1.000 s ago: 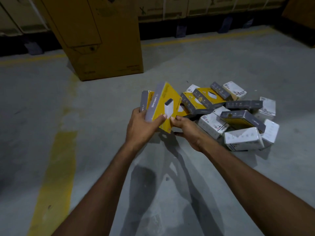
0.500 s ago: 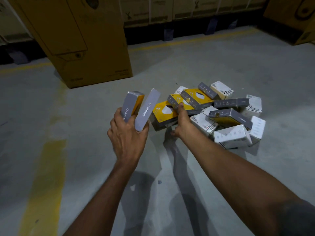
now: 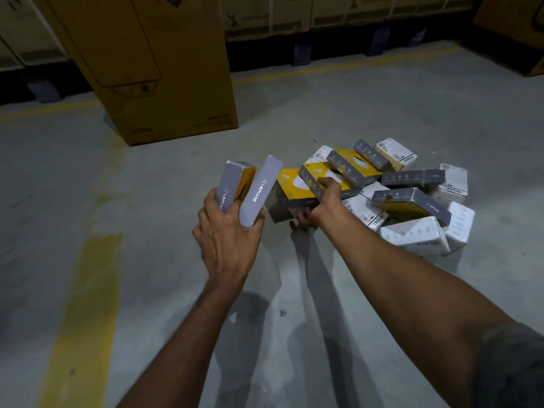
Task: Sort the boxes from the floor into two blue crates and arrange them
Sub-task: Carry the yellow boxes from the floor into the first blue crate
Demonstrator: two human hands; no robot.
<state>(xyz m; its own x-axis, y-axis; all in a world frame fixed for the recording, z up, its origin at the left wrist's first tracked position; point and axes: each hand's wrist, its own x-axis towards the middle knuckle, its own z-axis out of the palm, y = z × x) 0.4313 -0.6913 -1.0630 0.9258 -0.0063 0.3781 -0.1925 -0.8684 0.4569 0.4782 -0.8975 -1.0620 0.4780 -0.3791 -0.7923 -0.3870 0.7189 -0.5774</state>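
My left hand (image 3: 228, 237) grips two yellow-and-grey boxes (image 3: 248, 189) upright, their grey sides with white lettering facing me. My right hand (image 3: 322, 206) reaches into the pile of boxes (image 3: 391, 192) on the floor and grips a yellow box (image 3: 297, 187) at the pile's left edge, thumb on top and fingers curled under it. The pile mixes yellow-and-grey boxes with white boxes (image 3: 412, 234). No blue crate is in view.
A tall brown cardboard carton (image 3: 153, 63) stands on the grey concrete floor behind my left hand. More cartons on pallets line the back wall (image 3: 323, 13). A worn yellow painted stripe (image 3: 85, 290) runs along the floor at the left.
My right hand let go of the box it passed to my left hand, reached right into the pile and took hold of another yellow box. My left hand now holds two boxes.
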